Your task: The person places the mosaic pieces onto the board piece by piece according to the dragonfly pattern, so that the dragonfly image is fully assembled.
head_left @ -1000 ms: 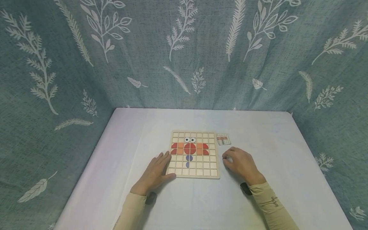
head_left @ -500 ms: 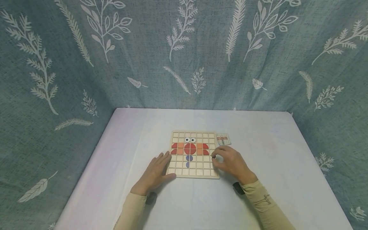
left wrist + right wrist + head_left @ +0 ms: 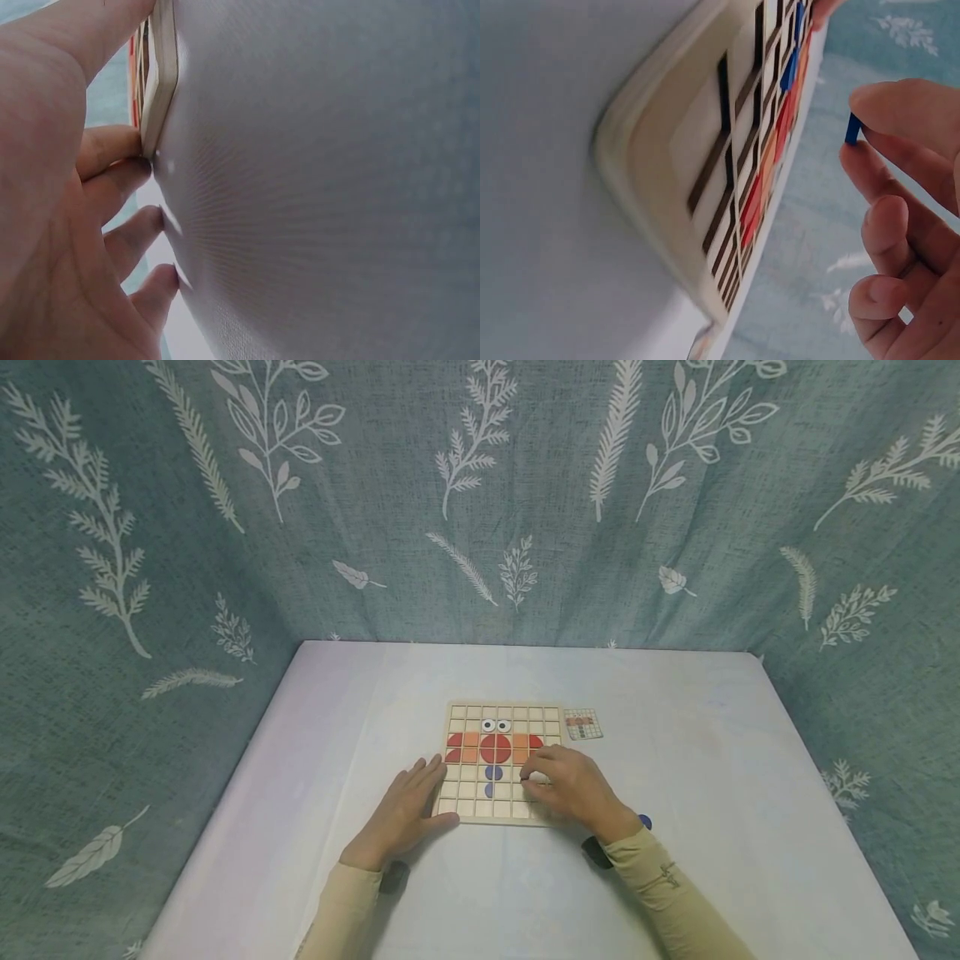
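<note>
A square wooden grid board [image 3: 467,808] lies on the white table. Red, orange and blue tiles and two eye tiles form a figure on it. My left hand [image 3: 405,807] rests at the board's left edge, fingers extended, with the thumb along the near left corner. Over the board's right part, my right hand [image 3: 573,785] pinches a small blue tile [image 3: 853,129] between thumb and index finger. Its exact shape is hard to tell, as it shows edge-on in the right wrist view. That hand hides part of the board's right side.
Beyond the board's upper right corner lies a small pattern card [image 3: 582,724] with a printed grid. A round-edged blue piece [image 3: 645,821] sits on the white table [image 3: 720,752] beside my right wrist. Patterned curtains [image 3: 480,568] stand behind the table and along its sides.
From right of the board, my right hand has moved left over it, carrying the blue tile. A blue piece beside my right wrist has come into sight. My left hand stays put.
</note>
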Tool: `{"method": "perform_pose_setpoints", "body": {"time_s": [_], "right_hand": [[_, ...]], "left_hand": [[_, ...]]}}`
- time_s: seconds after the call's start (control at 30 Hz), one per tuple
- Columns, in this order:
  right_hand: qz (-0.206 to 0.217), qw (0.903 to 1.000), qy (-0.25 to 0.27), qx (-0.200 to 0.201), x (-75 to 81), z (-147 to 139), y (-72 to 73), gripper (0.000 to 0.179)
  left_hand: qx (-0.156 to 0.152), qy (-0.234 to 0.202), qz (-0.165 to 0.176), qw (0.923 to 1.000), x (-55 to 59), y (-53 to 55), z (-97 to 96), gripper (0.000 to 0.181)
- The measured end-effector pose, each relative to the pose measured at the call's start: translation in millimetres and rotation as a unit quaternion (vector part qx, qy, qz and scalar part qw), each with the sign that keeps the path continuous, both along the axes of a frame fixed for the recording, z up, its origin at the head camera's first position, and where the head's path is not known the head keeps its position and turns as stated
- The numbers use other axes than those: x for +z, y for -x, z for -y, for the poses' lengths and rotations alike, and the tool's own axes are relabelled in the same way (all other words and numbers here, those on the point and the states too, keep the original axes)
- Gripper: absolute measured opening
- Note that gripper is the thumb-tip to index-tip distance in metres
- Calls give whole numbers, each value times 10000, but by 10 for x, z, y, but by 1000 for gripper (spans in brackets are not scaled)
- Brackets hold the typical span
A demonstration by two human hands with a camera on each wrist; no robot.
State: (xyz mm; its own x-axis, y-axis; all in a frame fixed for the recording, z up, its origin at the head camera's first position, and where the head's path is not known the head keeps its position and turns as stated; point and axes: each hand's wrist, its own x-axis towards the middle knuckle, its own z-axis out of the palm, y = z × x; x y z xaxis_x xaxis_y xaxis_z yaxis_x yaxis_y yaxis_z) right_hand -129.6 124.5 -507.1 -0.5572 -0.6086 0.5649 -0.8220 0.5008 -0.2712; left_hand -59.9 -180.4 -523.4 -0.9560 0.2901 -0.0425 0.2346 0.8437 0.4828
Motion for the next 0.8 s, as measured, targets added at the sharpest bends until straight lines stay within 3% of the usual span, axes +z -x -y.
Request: {"method": "perform_pose_setpoints", "body": {"time_s": [0.33, 0.8], "right_hand": [[288, 9983, -391, 331, -43, 218, -29, 5], [498, 9945, -897, 186, -82, 356, -61, 9]], "left_hand": [[40, -17, 70, 10000, 0, -5, 8, 88], [37, -61, 92, 9999, 1, -1, 10, 87]]}}
